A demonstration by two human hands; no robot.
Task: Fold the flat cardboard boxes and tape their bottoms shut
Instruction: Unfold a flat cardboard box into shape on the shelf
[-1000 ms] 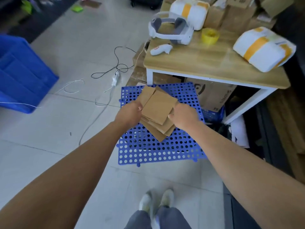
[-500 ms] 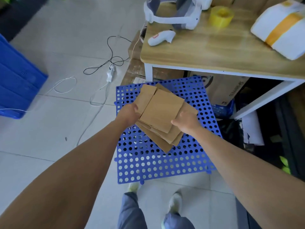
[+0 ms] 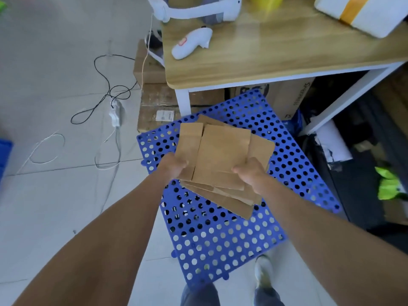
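Note:
A loose stack of flat brown cardboard boxes (image 3: 220,155) sits in the middle of the view, held over a blue perforated plastic mat (image 3: 220,239) on the floor. My left hand (image 3: 174,166) grips the stack's left near edge. My right hand (image 3: 251,171) grips its right near edge. The sheets are fanned out unevenly, the lower ones sticking out toward me. A yellow tape roll (image 3: 266,0) stands on the wooden table (image 3: 276,54) at the top edge, cut off by the frame.
On the table lie a white headset (image 3: 194,7), a white controller (image 3: 191,43) and a white parcel with an orange band (image 3: 362,14). Cardboard boxes (image 3: 154,100) sit under the table. Cables (image 3: 110,93) trail over the tile floor at left. My shoes (image 3: 262,272) are at the bottom.
I have stepped closer to the table, so it fills more of the top of the view. Both hands keep hold of the cardboard stack, which has turned a little squarer to me.

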